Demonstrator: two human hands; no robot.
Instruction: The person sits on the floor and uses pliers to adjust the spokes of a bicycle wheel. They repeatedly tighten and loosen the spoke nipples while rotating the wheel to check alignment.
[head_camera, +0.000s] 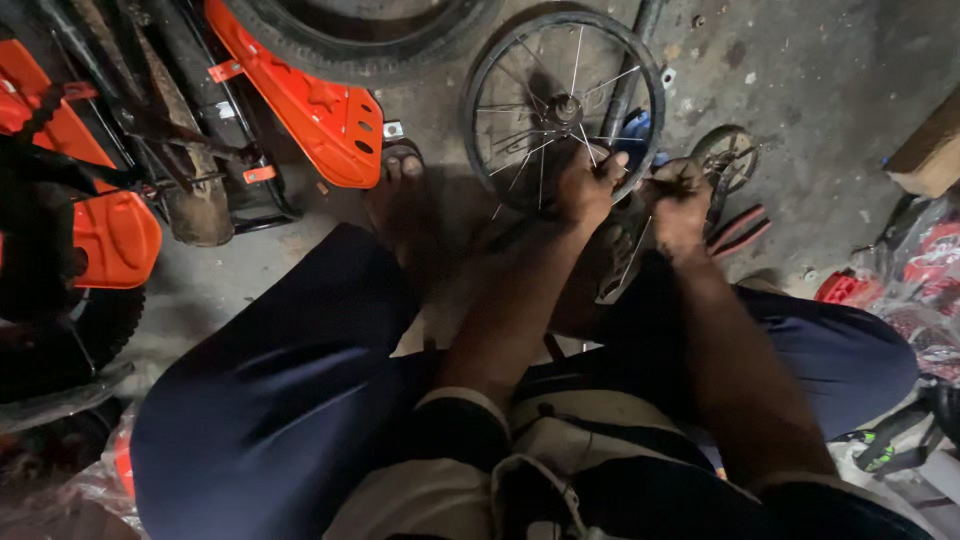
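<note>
We see the left hand (585, 185) closed on the lower rim and spokes of a small spoked wheel (562, 105) standing on the concrete floor (820, 90); the right hand (680, 200) is curled shut just beside it, its hold unclear. Red-handled pliers (738, 232) lie near, orange panels (320, 110) farther left
</note>
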